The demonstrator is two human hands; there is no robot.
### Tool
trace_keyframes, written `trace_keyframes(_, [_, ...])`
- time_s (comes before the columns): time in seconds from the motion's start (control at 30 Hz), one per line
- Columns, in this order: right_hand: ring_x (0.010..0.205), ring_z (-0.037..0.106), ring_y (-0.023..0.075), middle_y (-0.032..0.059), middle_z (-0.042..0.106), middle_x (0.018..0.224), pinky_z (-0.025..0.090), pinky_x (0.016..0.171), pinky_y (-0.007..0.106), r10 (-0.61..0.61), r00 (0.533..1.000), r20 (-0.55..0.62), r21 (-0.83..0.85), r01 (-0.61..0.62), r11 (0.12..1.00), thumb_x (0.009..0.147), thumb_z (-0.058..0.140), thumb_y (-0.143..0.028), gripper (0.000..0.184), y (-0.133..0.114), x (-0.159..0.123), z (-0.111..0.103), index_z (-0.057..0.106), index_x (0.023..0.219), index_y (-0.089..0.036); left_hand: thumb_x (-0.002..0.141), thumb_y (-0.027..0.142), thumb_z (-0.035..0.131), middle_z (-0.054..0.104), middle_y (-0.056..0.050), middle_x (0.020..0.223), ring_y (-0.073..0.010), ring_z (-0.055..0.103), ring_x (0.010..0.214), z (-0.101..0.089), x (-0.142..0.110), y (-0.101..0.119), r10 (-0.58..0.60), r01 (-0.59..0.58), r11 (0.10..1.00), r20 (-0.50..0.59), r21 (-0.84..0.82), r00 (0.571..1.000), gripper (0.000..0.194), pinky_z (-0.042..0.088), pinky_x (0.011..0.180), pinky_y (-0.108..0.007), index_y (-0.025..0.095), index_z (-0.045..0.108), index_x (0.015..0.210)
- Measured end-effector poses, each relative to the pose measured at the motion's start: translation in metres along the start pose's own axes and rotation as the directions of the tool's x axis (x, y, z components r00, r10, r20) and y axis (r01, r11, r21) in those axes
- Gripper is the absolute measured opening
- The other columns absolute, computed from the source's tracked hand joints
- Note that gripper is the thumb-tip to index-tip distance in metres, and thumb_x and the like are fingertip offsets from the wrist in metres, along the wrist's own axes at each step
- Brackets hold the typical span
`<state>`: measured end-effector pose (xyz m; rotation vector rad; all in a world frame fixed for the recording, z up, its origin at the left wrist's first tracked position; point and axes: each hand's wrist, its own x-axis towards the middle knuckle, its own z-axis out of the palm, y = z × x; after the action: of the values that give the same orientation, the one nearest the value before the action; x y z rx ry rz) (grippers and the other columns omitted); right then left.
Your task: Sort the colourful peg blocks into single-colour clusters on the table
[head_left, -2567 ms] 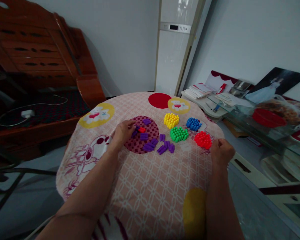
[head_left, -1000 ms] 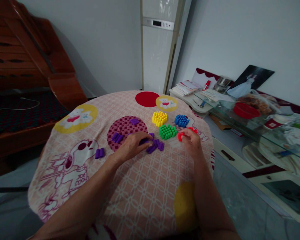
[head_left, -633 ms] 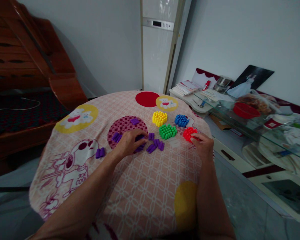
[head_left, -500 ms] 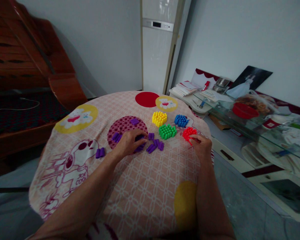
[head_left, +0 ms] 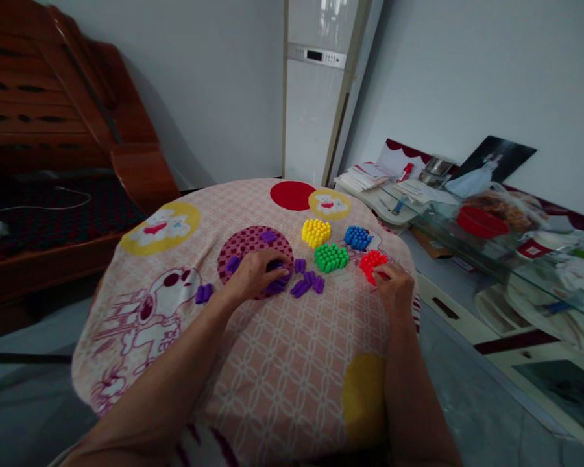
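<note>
A tight cluster of small, bright red, round-topped plastic pegs (head_left: 371, 262) stands towards the right of the cloth-covered round worktop (head_left: 292, 363). The right hand (head_left: 395, 283) meets its near right edge with thumb and forefinger close together; whether this grip clamps a peg cannot be told, as the fingers hide the contact. Small purple plastic cylinders (head_left: 300, 266) lie on their sides in pairs and short rows, some beneath the left hand (head_left: 254, 271). That hand's grip is curled over them with the fingertips slightly apart; whether it holds any is hidden. Judged from the layout, four colours are each drawn together into a compact group, whereas the purple pieces remain spread out. The green peg cluster (head_left: 331, 257) stands beside the red, between it and the purple pieces; the yellow peg cluster (head_left: 316, 233) and the blue peg cluster (head_left: 358, 237) stand farther back. A stray purple pair (head_left: 204, 294) lies just beside the left forearm. Beyond the worktop, to the right, a glass shelf (head_left: 431, 224) carries a red plastic bowl (head_left: 481, 222); a brown wooden bench (head_left: 141, 172) stands to the left.
</note>
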<state>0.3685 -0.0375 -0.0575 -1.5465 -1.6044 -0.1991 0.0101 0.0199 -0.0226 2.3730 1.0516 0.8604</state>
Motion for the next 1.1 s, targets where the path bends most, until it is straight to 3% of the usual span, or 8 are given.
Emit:
trace_keyframes(0.13, [0.071,0.061,0.0217,0.0072,0.068,0.073,0.050,0.072,0.034,0.024,0.992,-0.128,-0.032,-0.029,0.999,0.080,0.057,-0.027,0.016,-0.009,0.000,0.000,0.066,0.068,-0.021,0.083,0.034,0.066,0.076,-0.005,0.098,-0.0203,0.069,0.090,-0.008,-0.001,-0.008,-0.056,0.057,0.998,-0.046,0.034,0.997,0.022,0.053,0.083,-0.032,0.020,0.073,0.098])
trace_keyframes(0.27, [0.068,0.062,0.0206,0.0070,0.070,0.072,0.049,0.070,0.033,0.066,0.984,-0.165,0.003,-0.067,0.998,0.083,0.055,-0.032,0.021,-0.029,-0.007,0.007,0.069,0.072,-0.020,0.078,0.028,0.070,0.076,-0.005,0.102,-0.0209,0.069,0.093,-0.001,-0.001,-0.009,-0.057,0.057,0.998,0.020,0.039,0.998,0.025,0.053,0.086,-0.033,0.019,0.072,0.102])
trace_keyframes(0.4, [0.066,0.064,0.0198,0.0069,0.071,0.073,0.049,0.066,0.031,0.079,0.996,0.028,0.141,-0.082,0.987,0.085,0.056,-0.034,0.023,-0.058,-0.020,0.015,0.070,0.075,-0.019,0.077,0.022,0.070,0.075,-0.006,0.108,-0.0217,0.069,0.101,0.013,0.000,0.001,-0.004,0.004,1.000,0.070,-0.003,0.998,0.030,0.053,0.093,-0.036,0.019,0.071,0.106])
trace_keyframes(0.53, [0.064,0.063,0.0179,0.0036,0.069,0.070,0.048,0.063,0.028,0.061,0.967,0.246,0.298,-0.135,0.945,0.087,0.056,-0.033,0.022,-0.088,-0.033,0.019,0.071,0.077,-0.020,0.078,0.020,0.070,0.074,-0.008,0.115,-0.0224,0.068,0.107,0.024,0.000,0.016,0.069,-0.065,0.996,0.068,-0.064,0.995,0.042,0.053,0.096,-0.036,0.019,0.067,0.119])
trace_keyframes(0.67, [0.067,0.065,0.0184,0.0041,0.071,0.073,0.049,0.065,0.028,0.036,0.947,0.319,0.355,-0.154,0.922,0.087,0.057,-0.032,0.019,-0.106,-0.039,0.024,0.071,0.080,-0.021,0.076,0.012,0.068,0.070,-0.009,0.126,-0.0220,0.066,0.115,0.040,-0.002,0.029,0.134,-0.122,0.985,0.094,-0.124,0.987,0.060,0.051,0.101,-0.038,0.021,0.058,0.135])
trace_keyframes(0.87, [0.075,0.068,0.0208,0.0067,0.075,0.085,0.051,0.071,0.030,0.025,0.931,0.364,0.378,-0.172,0.909,0.089,0.054,-0.029,0.021,-0.106,-0.043,0.029,0.073,0.091,-0.021,0.078,0.014,0.068,0.066,-0.012,0.132,-0.0238,0.063,0.121,0.068,-0.005,0.046,0.190,-0.168,0.970,0.119,-0.177,0.975,0.064,0.050,0.103,-0.040,0.019,0.053,0.139])
trace_keyframes(1.0, [0.072,0.068,0.0214,0.0068,0.074,0.080,0.052,0.070,0.031,0.078,0.939,0.335,0.340,-0.198,0.920,0.088,0.054,-0.029,0.021,-0.098,-0.047,0.030,0.074,0.087,-0.020,0.086,0.024,0.067,0.070,-0.012,0.123,-0.0238,0.066,0.114,0.059,-0.002,0.046,0.209,-0.191,0.967,0.095,-0.169,0.973,0.042,0.052,0.099,-0.038,0.017,0.063,0.127])
trace_keyframes(1.1, [0.078,0.070,0.0231,0.0086,0.075,0.086,0.055,0.075,0.034,0.092,0.943,0.320,0.330,-0.202,0.922,0.087,0.053,-0.030,0.024,-0.092,-0.049,0.033,0.074,0.092,-0.020,0.092,0.027,0.057,0.074,-0.010,0.110,-0.0200,0.070,0.096,0.035,0.002,0.030,0.069,-0.078,0.990,-0.074,-0.118,0.995,0.029,0.057,0.085,-0.032,0.016,0.069,0.116])
